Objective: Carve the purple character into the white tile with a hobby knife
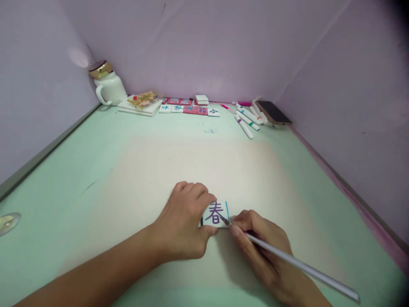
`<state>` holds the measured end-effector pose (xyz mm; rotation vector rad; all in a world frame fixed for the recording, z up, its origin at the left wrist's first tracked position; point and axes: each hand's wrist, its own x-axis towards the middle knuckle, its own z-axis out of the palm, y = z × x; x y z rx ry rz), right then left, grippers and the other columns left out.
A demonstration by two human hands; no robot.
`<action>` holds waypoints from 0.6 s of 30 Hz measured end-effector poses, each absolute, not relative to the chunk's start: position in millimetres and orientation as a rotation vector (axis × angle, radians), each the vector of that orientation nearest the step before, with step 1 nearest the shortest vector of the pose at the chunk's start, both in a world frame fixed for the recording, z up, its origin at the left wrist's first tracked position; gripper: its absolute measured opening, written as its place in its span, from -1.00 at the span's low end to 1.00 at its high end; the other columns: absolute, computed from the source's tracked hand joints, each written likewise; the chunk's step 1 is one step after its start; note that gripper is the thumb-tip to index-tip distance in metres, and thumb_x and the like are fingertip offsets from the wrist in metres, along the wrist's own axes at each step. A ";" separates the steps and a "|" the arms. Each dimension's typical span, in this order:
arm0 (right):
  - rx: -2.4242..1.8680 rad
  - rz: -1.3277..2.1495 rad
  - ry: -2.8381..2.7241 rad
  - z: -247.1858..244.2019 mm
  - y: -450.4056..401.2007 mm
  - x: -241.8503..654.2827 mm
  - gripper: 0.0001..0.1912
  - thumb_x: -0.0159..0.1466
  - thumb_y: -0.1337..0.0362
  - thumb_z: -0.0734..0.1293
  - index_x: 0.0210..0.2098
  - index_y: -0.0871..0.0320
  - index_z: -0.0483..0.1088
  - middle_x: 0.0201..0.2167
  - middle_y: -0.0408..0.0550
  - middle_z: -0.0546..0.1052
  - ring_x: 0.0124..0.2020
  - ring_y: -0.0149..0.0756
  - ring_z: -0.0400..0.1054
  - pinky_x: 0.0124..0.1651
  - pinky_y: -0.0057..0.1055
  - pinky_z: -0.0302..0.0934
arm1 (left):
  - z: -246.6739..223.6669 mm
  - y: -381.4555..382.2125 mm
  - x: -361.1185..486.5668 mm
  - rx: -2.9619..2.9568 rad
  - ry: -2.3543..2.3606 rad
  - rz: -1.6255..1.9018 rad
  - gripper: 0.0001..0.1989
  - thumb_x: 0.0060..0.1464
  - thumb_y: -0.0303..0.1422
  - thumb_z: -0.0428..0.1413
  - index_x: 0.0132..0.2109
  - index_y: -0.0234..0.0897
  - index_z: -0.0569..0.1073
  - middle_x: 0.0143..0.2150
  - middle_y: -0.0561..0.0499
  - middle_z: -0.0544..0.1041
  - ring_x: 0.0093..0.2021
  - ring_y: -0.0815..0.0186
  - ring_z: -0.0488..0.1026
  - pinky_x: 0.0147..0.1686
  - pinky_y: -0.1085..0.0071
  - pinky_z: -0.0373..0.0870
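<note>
A small white square tile [207,221] bears a purple Chinese character and a blue line along its right edge. My left hand [188,219] grips it, thumb at the near edge and fingers at the far edge. Pinched in my right hand [265,247] is a thin paintbrush [303,266] with a long pale handle, slanting down to the right. Its dark tip points at the lower right of the character and appears to touch the tile. My left fingers hide the tile's upper left part.
Markers [244,127] lie at the back right beside a phone [273,113]. Red and white character tiles [191,109] line the back, near a white stack [140,111] with a gold packet. A white mug [111,88] stands back left; a small clear dish [9,222] is at far left.
</note>
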<state>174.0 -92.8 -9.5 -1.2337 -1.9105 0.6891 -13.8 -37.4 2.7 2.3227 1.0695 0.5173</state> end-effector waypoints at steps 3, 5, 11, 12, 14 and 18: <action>-1.246 0.662 -1.917 -8.9 -93.7 173.3 -0.83 0.34 0.36 0.17 -0.40 0.09 0.18 -0.56 -0.25 0.31 -0.58 -0.46 0.18 -0.51 -0.51 0.05 | 2.9 -37.6 -13.3 2.324 1.076 0.513 -0.69 -0.10 -0.41 0.16 -0.13 -0.28 0.43 -0.19 -0.09 0.41 -0.14 0.13 0.33 -0.06 0.10 0.17; -1.255 0.653 -1.923 -7.6 -94.3 173.1 -0.82 0.34 0.36 0.17 -0.41 0.09 0.18 -0.57 -0.25 0.31 -0.58 -0.46 0.17 -0.52 -0.52 0.05 | 2.9 -37.8 -13.3 2.323 1.074 0.511 -0.69 -0.10 -0.41 0.16 -0.13 -0.28 0.43 -0.19 -0.09 0.41 -0.15 0.13 0.33 -0.06 0.10 0.17; -1.271 0.657 -1.940 -3.9 -93.8 173.1 -0.81 0.34 0.34 0.17 -0.43 0.09 0.18 -0.58 -0.23 0.33 -0.59 -0.46 0.19 -0.53 -0.52 0.08 | 1.9 -38.7 -13.7 2.331 1.087 0.512 -0.69 -0.10 -0.40 0.16 -0.12 -0.26 0.43 -0.19 -0.09 0.41 -0.15 0.13 0.33 -0.06 0.11 0.16; -1.276 0.654 -1.939 -3.4 -93.5 172.9 -0.81 0.34 0.34 0.17 -0.43 0.09 0.18 -0.58 -0.24 0.33 -0.60 -0.45 0.18 -0.53 -0.52 0.08 | 1.8 -38.8 -13.7 2.332 1.088 0.513 -0.69 -0.10 -0.40 0.16 -0.12 -0.26 0.42 -0.18 -0.09 0.41 -0.15 0.13 0.33 -0.06 0.10 0.16; -1.287 0.648 -1.939 -2.3 -93.4 172.6 -0.80 0.34 0.33 0.17 -0.44 0.09 0.19 -0.59 -0.23 0.33 -0.60 -0.45 0.18 -0.54 -0.51 0.08 | 1.8 -38.7 -13.5 2.332 1.091 0.513 -0.68 -0.11 -0.40 0.16 -0.12 -0.25 0.42 -0.18 -0.09 0.41 -0.15 0.12 0.33 -0.06 0.10 0.17; -1.300 0.661 -1.933 -2.7 -95.4 171.8 -0.80 0.35 0.32 0.17 -0.43 0.09 0.20 -0.58 -0.23 0.35 -0.60 -0.44 0.20 -0.54 -0.50 0.09 | 2.2 -38.4 -12.8 2.329 1.102 0.506 -0.69 -0.12 -0.41 0.16 -0.13 -0.26 0.43 -0.19 -0.09 0.41 -0.15 0.12 0.34 -0.07 0.10 0.17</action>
